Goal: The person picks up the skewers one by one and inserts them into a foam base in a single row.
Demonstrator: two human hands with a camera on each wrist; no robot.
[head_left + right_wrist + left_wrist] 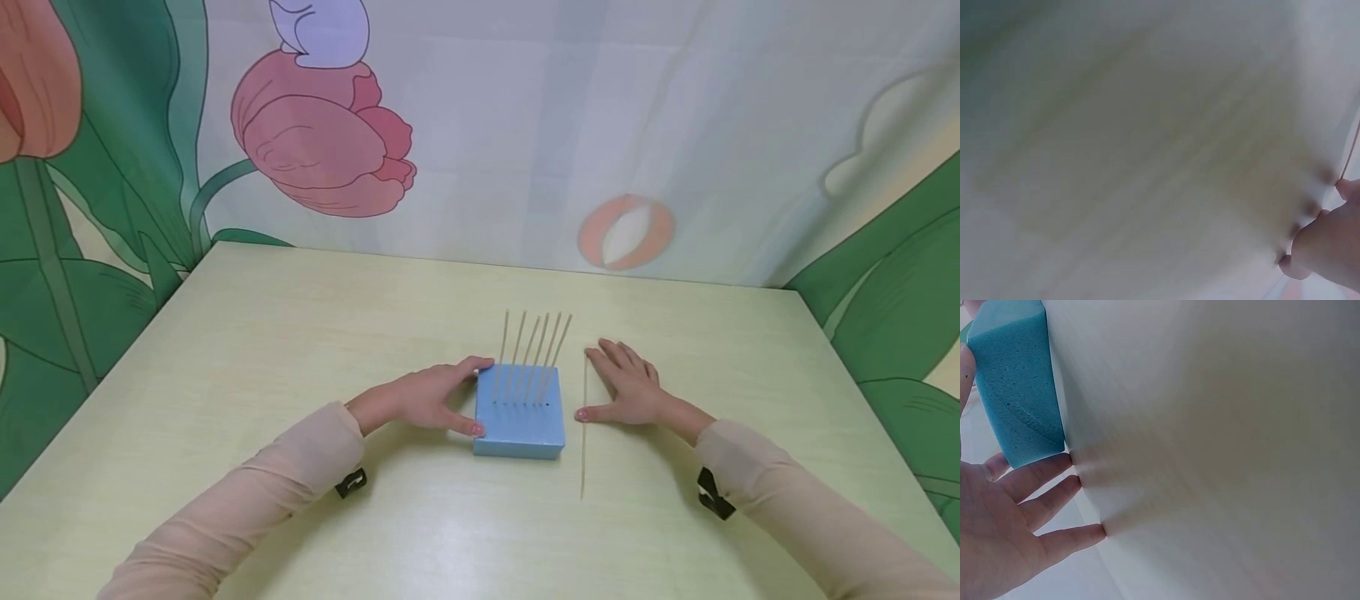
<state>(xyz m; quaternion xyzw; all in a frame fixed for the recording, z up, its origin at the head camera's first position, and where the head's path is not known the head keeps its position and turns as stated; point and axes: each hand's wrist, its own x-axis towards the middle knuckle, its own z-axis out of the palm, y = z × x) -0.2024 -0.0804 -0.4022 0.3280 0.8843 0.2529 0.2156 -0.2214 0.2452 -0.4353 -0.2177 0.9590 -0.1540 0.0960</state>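
Note:
A light-blue foam block (517, 433) lies on the table, with several thin wooden sticks (521, 350) standing in a row in its top, leaning slightly right. At the right end of that row a small dark hole shows. My left hand (431, 396) holds the block at its left side, thumb at the near corner and index finger at the far one; the other fingertips touch the table in the left wrist view. Right of the block, a loose wooden stick (583, 458) lies on the table. My right hand (628, 387) touches it with thumb and index fingertip, fingers spread.
The pale wooden table (262, 333) runs back to a printed curtain (487, 150) with flowers. Dark straps (715, 494) show at both wrists. In the right wrist view, the tabletop (1116, 156) fills most of the picture, blurred.

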